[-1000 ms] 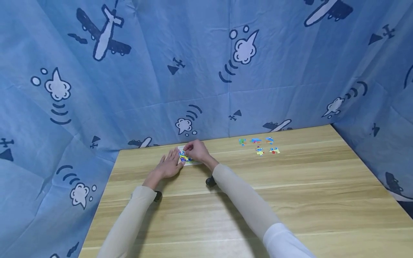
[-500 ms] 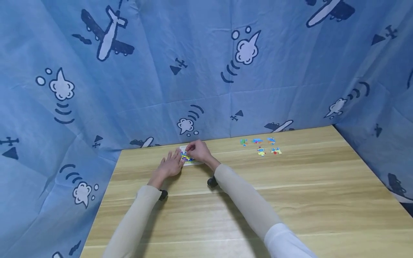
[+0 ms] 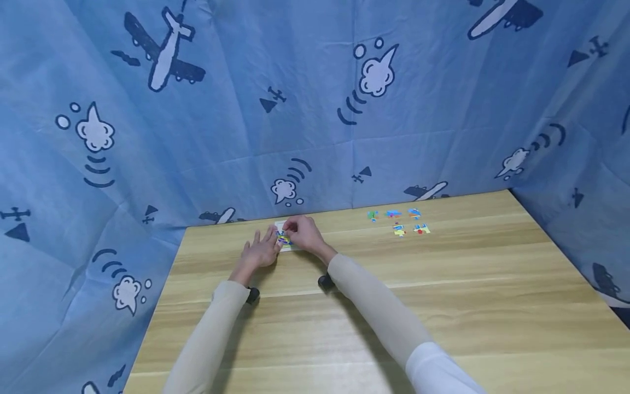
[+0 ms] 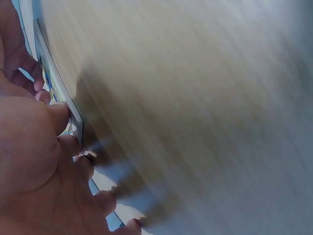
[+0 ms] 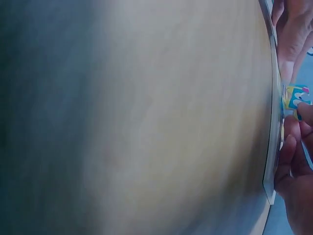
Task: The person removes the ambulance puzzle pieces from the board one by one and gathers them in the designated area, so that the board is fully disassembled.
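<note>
A small puzzle board (image 3: 287,250) with a white border and a colourful picture lies near the far edge of the table. My left hand (image 3: 261,253) rests at its left side, fingers spread, with the thumb on the board's edge in the left wrist view. Over the board, the fingers of my right hand (image 3: 306,234) pinch a puzzle piece (image 5: 296,96). That piece is yellow and teal with cartoon eyes and stands tilted above the board in the right wrist view. My right hand covers the right part of the board in the head view.
Several loose puzzle pieces (image 3: 398,229) lie in two rows to the right, near the table's far edge. A blue curtain (image 3: 315,109) with aeroplane prints hangs right behind the wooden table (image 3: 443,306) and along its sides.
Hardly anything differs. The head view has shifted slightly, and my left forearm has edged to the right. Both hands stay at the puzzle board.
</note>
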Demonstrator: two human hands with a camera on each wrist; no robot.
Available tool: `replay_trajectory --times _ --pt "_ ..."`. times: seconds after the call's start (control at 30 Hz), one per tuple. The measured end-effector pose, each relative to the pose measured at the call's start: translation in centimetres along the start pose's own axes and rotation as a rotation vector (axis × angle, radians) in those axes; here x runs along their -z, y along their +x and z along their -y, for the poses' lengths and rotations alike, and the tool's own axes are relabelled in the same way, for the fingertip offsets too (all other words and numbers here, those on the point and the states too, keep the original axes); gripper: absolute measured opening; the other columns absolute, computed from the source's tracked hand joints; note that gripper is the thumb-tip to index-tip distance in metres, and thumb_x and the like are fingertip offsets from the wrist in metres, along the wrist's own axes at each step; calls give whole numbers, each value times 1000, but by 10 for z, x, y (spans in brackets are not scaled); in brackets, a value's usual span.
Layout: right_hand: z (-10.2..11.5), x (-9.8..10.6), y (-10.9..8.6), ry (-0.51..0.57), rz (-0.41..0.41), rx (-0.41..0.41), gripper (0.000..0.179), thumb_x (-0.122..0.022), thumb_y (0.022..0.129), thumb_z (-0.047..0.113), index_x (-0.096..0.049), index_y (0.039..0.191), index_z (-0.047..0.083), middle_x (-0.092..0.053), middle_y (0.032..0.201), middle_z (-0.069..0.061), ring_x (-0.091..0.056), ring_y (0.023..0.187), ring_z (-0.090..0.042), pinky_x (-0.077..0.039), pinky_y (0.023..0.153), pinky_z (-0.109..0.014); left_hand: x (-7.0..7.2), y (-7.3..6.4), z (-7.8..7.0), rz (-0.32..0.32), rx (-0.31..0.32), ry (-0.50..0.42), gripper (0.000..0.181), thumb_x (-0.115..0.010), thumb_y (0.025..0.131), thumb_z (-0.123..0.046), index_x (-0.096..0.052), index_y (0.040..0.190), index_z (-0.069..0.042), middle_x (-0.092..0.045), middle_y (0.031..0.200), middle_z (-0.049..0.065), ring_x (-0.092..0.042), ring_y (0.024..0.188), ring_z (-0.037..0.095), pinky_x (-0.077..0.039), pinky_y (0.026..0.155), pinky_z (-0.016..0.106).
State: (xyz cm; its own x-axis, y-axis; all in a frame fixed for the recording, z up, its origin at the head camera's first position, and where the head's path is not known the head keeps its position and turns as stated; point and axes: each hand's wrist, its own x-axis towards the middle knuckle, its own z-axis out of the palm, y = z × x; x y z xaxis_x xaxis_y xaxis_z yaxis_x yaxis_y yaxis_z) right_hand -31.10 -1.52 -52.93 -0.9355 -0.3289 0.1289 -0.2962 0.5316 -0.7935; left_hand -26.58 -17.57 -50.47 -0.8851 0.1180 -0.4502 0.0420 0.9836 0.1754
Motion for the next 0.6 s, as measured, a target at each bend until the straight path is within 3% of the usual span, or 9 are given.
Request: replay_trajectory --times 0.2,0.37,0.6 --pt "5 1 2 -5 31 -25 11 -66 93 0 -76 94 6 -76 95 -8 -66 88 -16 -58 85 -30 -3 13 6 51 16 15 63 -21 115 -39 -1 171 -16 12 179 0 11 165 41 -8 131 70" --pt "6 4 4 -19 48 -5 12 -66 95 0 -77 95 6 -77 99 -9 -70 93 -20 -60 90 -34 -8 25 11 29 28 -1 64 -19 115 -44 1 171 -20 12 179 -3 13 165 41 -4 131 71" --pt "9 6 4 -42 80 16 13 -66 96 1 -78 98 5 -77 100 -9 -69 93 -20 -59 89 -35 -10 24 12 28 45 -27 64 -20 115 -45 2 170 -22 12 179 -4 13 165 39 -2 130 71"
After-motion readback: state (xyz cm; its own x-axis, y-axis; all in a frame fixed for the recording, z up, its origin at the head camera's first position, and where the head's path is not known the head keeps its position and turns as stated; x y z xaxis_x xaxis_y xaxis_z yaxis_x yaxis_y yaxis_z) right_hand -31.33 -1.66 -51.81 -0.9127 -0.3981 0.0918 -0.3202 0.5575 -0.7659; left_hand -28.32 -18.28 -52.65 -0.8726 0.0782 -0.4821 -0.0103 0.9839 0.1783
